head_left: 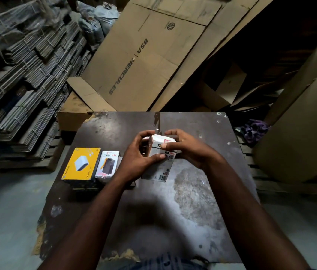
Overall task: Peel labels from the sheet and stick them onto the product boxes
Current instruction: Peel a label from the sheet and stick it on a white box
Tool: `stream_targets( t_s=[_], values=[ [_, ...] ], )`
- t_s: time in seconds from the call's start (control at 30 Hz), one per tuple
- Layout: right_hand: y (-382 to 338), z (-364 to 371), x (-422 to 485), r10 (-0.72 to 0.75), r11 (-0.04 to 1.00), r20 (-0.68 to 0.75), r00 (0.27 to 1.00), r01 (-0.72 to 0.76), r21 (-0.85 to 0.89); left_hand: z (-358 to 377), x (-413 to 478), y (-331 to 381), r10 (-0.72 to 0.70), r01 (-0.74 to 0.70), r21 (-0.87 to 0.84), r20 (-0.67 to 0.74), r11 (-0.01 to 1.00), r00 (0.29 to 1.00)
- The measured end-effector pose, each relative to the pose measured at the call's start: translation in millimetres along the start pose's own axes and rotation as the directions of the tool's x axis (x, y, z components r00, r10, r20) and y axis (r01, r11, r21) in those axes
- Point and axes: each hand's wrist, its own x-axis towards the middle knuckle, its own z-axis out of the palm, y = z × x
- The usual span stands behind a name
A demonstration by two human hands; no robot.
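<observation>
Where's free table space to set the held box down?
Bare table right of the right hand, along the far edge, and between the forearms. Crowded left: yellow box, HALLEY box, then the left hand gripping the white box.

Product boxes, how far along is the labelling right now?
Done: the white box shows a red-edged sticker on top, possibly its label. In hand: the left-hand grip and right-hand grip both hold that box above the table. Left: the yellow box and Halley 20K box lie side by side at the left; whether they are labelled I cannot tell. No label sheet is plainly visible.
</observation>
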Motion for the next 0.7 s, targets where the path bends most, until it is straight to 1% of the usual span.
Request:
stream_targets(
  t_s=[0.07,0.27,0.37,0.43,0.53,0.7],
  values=[
    [8,7,1,-0.003,0.990,0.020,1.000,0.000,0.144,0,0,4,0.022,-0.022,0.041,0.003,0.999,1.000],
    [20,20,-3,-0.081,0.925,-0.041,0.996,0.090,0.370,2,-1,6,0.036,-0.035,0.027,-0.021,0.999,0.999],
    [22,25,-3,-0.089,0.904,-0.092,0.992,0.119,0.411,5,-3,6,0.038,-0.038,0.005,-0.039,0.999,0.999],
    [25,28,-2,-0.095,0.871,-0.130,0.987,0.145,0.470,8,-4,4,0.050,-0.049,0.017,-0.055,0.999,0.997],
    [26,33,-1,-0.054,0.825,-0.205,0.977,0.159,0.543,13,-6,0,0.080,-0.076,0.059,-0.073,0.995,0.994],
    [27,40,-3,0.032,0.820,-0.363,0.931,0.183,0.543,20,-11,-3,0.092,-0.086,0.069,-0.080,0.994,0.993]
  ],
)
